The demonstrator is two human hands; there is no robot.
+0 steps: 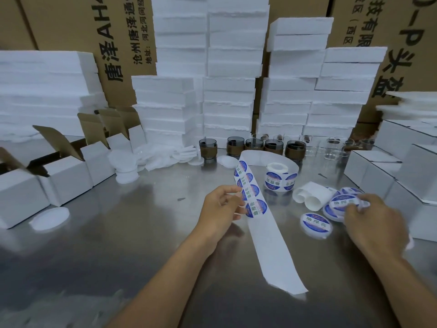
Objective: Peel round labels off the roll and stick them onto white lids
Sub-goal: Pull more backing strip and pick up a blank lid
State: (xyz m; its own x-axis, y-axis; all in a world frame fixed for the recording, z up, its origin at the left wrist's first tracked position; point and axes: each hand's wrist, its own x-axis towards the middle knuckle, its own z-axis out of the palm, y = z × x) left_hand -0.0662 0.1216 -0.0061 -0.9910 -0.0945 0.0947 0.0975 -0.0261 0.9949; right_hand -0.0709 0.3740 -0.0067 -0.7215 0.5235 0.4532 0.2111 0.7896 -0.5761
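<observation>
While the left hand (220,209) pinches the long white backing-paper strip (272,247) at its edge, thumb and fingers closed just beside the four round blue-and-white labels (250,192) that sit on it, the forearm reaches straight out from the body, and the grip lies nearer the person than the small white label roll (276,178) the strip unwinds from. Below the grip the strip is bare, which suggests several labels are already used. The right hand (376,223), to the right of the roll and nearer the person, lies palm-down with its fingers curled over the rim of the topmost labelled lid (343,201) on a short stack of labelled white round lids (329,213). Whether it is pressing the label flat or lifting the lid I cannot tell. One more labelled white lid (316,223) lies singly on the shiny metal surface (142,233), also right of the roll and nearer the person, and a curl of spent backing paper (309,196) sits just right of the roll. Plenty remains, by my judgement: a heap of bare white lids (146,159) lies well to the left of the roll, and another bare lid (50,215) and open white cardboard boxes (66,176) lie farther left again. The roll itself carries more labels. Behind the roll stand dark glass cups with brown sleeves (274,147) and stacked white foam blocks (227,102).
</observation>
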